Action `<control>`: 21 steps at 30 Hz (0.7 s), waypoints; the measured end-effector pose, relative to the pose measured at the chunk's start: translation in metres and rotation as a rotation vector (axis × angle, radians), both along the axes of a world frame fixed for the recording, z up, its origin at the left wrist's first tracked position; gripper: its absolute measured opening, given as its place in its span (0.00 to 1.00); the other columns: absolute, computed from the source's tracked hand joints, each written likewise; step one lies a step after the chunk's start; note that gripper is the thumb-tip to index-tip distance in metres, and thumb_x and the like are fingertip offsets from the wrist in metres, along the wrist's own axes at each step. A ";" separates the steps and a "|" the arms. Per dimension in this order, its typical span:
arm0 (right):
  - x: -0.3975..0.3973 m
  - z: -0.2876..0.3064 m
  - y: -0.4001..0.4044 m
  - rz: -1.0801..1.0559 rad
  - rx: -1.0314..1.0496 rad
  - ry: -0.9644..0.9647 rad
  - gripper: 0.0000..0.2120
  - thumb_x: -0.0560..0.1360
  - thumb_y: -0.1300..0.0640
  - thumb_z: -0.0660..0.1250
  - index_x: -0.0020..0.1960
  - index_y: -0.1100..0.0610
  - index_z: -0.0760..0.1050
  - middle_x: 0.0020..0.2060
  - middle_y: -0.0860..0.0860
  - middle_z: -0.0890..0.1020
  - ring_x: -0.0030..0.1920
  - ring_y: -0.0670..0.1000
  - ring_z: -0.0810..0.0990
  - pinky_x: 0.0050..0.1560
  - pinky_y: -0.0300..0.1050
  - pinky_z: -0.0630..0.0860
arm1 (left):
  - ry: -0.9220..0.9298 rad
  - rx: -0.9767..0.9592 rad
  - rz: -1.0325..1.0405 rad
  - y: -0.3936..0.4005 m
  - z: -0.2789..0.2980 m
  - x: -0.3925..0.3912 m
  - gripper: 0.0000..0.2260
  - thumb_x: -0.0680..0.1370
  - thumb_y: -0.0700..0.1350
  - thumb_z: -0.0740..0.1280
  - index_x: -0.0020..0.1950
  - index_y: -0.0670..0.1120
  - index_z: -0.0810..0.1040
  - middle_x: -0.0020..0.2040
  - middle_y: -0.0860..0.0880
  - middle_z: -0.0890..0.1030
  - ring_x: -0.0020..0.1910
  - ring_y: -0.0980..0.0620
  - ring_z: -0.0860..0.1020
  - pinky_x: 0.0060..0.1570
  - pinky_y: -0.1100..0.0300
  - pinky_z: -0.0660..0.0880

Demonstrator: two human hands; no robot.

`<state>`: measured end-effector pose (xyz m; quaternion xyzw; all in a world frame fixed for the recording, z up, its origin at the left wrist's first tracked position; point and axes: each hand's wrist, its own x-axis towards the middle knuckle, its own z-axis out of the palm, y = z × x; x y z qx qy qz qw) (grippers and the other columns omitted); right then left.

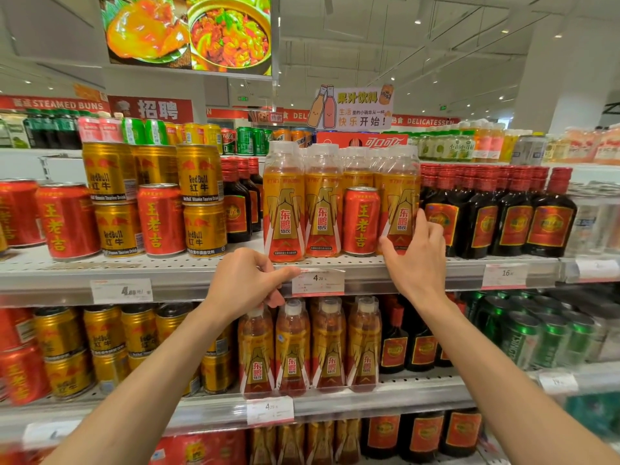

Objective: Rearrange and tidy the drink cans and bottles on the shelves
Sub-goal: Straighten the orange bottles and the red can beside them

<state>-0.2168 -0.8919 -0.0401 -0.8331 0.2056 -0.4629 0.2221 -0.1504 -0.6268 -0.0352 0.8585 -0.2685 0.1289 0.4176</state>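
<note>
A row of orange-labelled drink bottles point(284, 209) stands on the upper shelf point(188, 266). A red can point(360, 220) sits among them, between two bottles. My right hand point(416, 260) is raised with spread fingers against the rightmost orange bottle point(401, 199), just right of the red can. My left hand point(248, 280) hovers at the shelf's front edge below the leftmost bottle, fingers loosely curled, thumb pointing at the price tag point(318, 281); it holds nothing.
Gold cans point(199, 177) and red cans point(161, 219) are mixed at the left. Dark bottles with red caps point(550, 213) fill the right. The lower shelf holds more orange bottles point(292, 347), gold cans and green cans point(550, 340).
</note>
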 end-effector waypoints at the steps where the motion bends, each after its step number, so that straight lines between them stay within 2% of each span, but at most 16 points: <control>1: -0.001 0.001 0.000 0.009 0.003 0.019 0.40 0.79 0.43 0.65 0.81 0.59 0.51 0.69 0.58 0.66 0.70 0.58 0.66 0.67 0.52 0.68 | -0.014 -0.003 0.002 0.000 -0.001 0.000 0.24 0.75 0.60 0.74 0.32 0.41 0.81 0.26 0.51 0.84 0.28 0.52 0.85 0.37 0.57 0.83; 6: -0.016 -0.005 0.003 0.069 -0.019 0.121 0.40 0.80 0.45 0.65 0.82 0.59 0.48 0.76 0.57 0.61 0.76 0.56 0.61 0.74 0.51 0.62 | -0.105 0.000 0.009 0.000 -0.007 0.002 0.22 0.76 0.61 0.73 0.29 0.46 0.81 0.25 0.54 0.83 0.27 0.62 0.82 0.41 0.61 0.80; 10: -0.036 -0.019 0.009 0.115 -0.079 0.137 0.33 0.80 0.46 0.64 0.80 0.57 0.58 0.77 0.53 0.63 0.77 0.53 0.61 0.75 0.50 0.60 | -0.165 0.002 0.071 -0.003 -0.015 0.002 0.21 0.75 0.65 0.71 0.30 0.51 0.82 0.25 0.57 0.82 0.29 0.62 0.82 0.45 0.60 0.81; 15: -0.062 -0.048 0.017 0.194 -0.194 0.214 0.29 0.79 0.50 0.68 0.76 0.55 0.67 0.77 0.52 0.63 0.79 0.52 0.58 0.78 0.52 0.58 | -0.273 0.019 0.187 -0.009 -0.030 -0.008 0.18 0.77 0.66 0.67 0.38 0.55 0.81 0.30 0.59 0.82 0.33 0.61 0.81 0.40 0.54 0.81; 18: -0.077 -0.063 0.019 0.247 -0.229 0.195 0.24 0.78 0.51 0.69 0.72 0.54 0.72 0.75 0.52 0.68 0.76 0.51 0.64 0.74 0.49 0.64 | -0.292 -0.007 0.164 -0.010 -0.039 -0.022 0.11 0.79 0.60 0.69 0.48 0.54 0.81 0.35 0.61 0.80 0.36 0.59 0.80 0.38 0.56 0.80; 21: -0.088 -0.074 0.015 0.321 -0.195 0.318 0.21 0.79 0.48 0.66 0.71 0.50 0.73 0.65 0.44 0.75 0.64 0.45 0.75 0.65 0.46 0.76 | -0.294 0.012 0.121 -0.016 -0.053 -0.038 0.10 0.79 0.57 0.69 0.58 0.55 0.78 0.43 0.62 0.80 0.42 0.59 0.80 0.41 0.54 0.81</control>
